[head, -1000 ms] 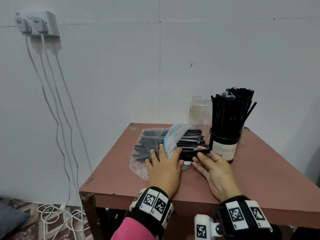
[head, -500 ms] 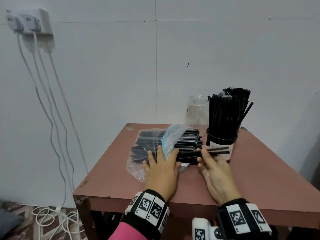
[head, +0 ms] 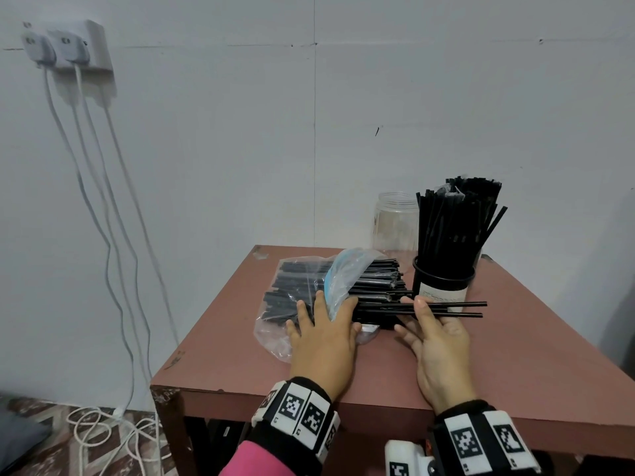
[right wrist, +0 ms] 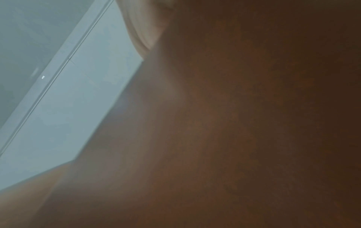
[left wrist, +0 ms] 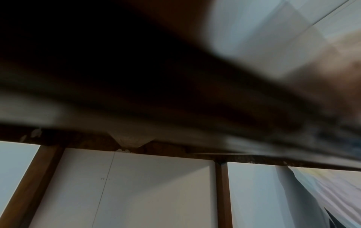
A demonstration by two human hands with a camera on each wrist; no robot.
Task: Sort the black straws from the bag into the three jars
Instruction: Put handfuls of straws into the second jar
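Note:
A clear plastic bag (head: 302, 286) of black straws lies on the reddish table (head: 515, 365). My left hand (head: 323, 328) presses flat on the bag near its open mouth, fingers straight. To its right, my right hand (head: 427, 321) pinches a few black straws (head: 460, 309) that stick out sideways from the bag's mouth, in front of a jar. That jar (head: 443, 290) has a black rim and a white label and is packed with upright straws. A clear empty jar (head: 395, 221) stands behind it. Both wrist views are dark and blurred.
The table stands against a white wall. A wall socket (head: 68, 46) at upper left feeds white cables (head: 113, 235) that hang down to the patterned floor left of the table. Bare tabletop lies to the right of the jars and in front of my hands.
My right hand has drawn a few straws out of the bag toward the right, in front of the filled jar. The left hand has stayed flat on the bag.

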